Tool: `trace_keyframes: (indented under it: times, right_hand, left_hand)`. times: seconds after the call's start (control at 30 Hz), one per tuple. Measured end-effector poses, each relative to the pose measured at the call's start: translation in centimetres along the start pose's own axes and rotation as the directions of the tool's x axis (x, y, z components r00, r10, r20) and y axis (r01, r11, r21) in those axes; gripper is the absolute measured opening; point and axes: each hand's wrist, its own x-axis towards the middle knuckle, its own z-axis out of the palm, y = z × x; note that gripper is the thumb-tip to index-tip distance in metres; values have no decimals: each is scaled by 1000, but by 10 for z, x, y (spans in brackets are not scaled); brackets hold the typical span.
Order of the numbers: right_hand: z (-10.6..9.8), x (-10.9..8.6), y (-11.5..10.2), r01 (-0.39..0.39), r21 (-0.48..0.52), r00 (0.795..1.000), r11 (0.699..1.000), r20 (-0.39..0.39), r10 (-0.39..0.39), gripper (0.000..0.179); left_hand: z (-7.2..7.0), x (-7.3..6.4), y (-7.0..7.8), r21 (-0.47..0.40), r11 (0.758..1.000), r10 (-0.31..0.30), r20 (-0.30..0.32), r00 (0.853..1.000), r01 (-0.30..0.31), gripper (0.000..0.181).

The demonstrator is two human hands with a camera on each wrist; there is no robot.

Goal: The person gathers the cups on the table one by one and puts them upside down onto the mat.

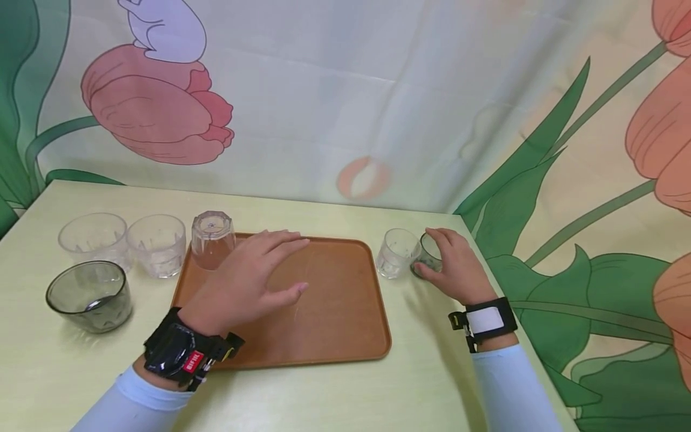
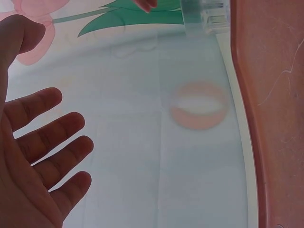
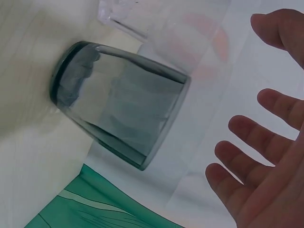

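My left hand [image 1: 243, 279] hovers over the brown tray [image 1: 340, 306] with its fingers spread and holds nothing. At the tray's far left corner, a clear faceted glass [image 1: 212, 243] stands upside down behind that hand. My right hand [image 1: 459, 267] is beside a grey tinted glass [image 3: 123, 107] at the right of the table. In the right wrist view its fingers are spread apart, and a gap shows between them and the upright glass. Close to the left of the tinted glass stands a clear glass [image 1: 396, 255], also upright.
On the left of the table are two clear bowl-like glasses, one further left [image 1: 94, 237] and one nearer the tray [image 1: 158, 246]. A grey tinted bowl [image 1: 92, 300] sits in front of them. A printed curtain [image 1: 302, 120] hangs behind the table and along its right side.
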Motion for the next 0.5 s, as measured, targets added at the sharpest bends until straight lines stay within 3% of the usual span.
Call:
trace_keyframes:
  times: [0.5]
  right_hand:
    - [19,5,20,-124,20,991,992,62,122,74]
  left_hand:
    - [1,0,2,17,1000,2,25,1000,-3,67]
